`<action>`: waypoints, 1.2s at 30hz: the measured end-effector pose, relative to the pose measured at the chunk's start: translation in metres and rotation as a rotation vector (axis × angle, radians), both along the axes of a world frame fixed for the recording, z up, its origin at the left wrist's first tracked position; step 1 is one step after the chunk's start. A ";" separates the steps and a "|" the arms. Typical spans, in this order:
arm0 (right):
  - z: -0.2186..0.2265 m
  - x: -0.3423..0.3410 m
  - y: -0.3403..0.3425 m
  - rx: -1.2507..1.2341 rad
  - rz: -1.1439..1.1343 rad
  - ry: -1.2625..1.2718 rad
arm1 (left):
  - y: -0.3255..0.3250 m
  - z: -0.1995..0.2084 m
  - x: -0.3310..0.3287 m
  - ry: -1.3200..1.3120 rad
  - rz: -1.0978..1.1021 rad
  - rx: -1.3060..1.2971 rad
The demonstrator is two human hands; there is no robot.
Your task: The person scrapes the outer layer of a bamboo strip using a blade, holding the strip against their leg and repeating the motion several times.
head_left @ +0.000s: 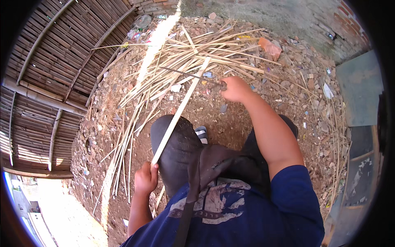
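Observation:
My left hand (146, 178) is closed around the lower end of a pale split bamboo strip (180, 113). The strip slants up and away past my left knee. In my right hand (236, 89) is the handle of a long, thin, dark-bladed knife (180, 72). Its blade points left and crosses the strip near the strip's far end; whether the two touch I cannot tell. Beyond both lies a loose pile of bamboo strips (164, 84) on the ground, with more strips trailing toward my left side.
A bamboo-slat wall (53, 53) stands on the left and a plastered wall (263, 18) at the back. Greyish panels (360, 92) lean at the right. Stones, litter and an orange plastic scrap (270, 48) cover the dirt. My knees flank a sandalled foot (201, 133).

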State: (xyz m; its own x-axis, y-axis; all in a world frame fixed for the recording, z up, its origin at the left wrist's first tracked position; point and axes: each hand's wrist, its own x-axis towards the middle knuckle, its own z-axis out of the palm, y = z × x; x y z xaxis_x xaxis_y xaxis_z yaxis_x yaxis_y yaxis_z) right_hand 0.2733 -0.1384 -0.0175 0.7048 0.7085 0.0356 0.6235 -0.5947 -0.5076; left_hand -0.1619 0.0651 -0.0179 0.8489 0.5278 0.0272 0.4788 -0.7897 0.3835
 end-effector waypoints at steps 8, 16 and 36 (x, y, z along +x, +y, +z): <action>0.028 -0.028 0.003 -0.185 0.087 -0.086 | -0.001 0.022 0.004 0.095 -0.102 -0.213; 0.029 -0.019 -0.005 -0.045 0.008 -0.095 | -0.002 0.013 0.002 0.077 -0.045 -0.283; 0.065 -0.022 -0.012 -0.179 0.243 -0.046 | -0.032 -0.017 0.004 -0.097 0.083 0.017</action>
State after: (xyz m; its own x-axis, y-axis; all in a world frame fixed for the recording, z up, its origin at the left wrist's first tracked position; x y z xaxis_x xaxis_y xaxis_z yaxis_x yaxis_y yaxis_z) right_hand 0.2516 -0.1507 0.0477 0.5148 0.8539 -0.0767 0.7782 -0.5030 -0.3761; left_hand -0.1584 0.0333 -0.0351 0.7954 0.5949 0.1162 0.5042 -0.7557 0.4179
